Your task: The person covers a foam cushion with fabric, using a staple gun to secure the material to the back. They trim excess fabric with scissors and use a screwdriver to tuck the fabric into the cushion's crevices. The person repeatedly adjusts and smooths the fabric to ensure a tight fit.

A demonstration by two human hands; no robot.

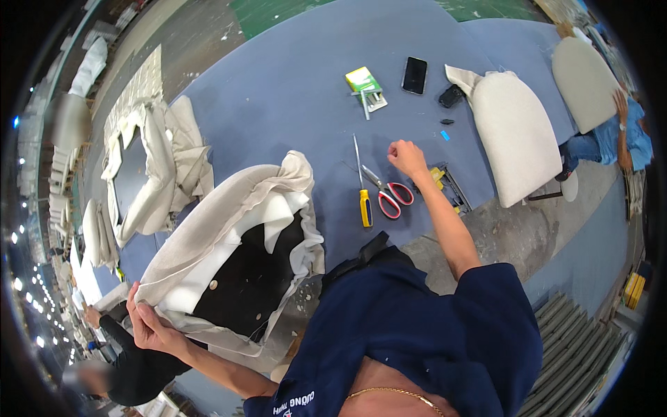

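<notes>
A chair pad [233, 229] lies tilted at the left, its beige fabric cover [208, 198] loose around white padding [191, 281] and a black backing board [243, 278]. Pinched at the cover's lower left edge, my left hand [147, 325] is closed on the fabric. Over the blue-grey table [292, 90] my right hand [408, 157] is closed, and whether anything is in it I cannot make out. Beside it lie red-handled scissors [389, 194], a yellow-handled screwdriver [365, 205] and, partly behind my forearm, a yellow and black staple gun [453, 187].
A green and white box with staple strips [366, 89], a phone [414, 75] and a black case [451, 96] lie farther back. Finished beige pad [517, 135] sits at right. More partly covered pads [149, 167] stand left. Co-workers are at far right [618, 132] and lower left [132, 368].
</notes>
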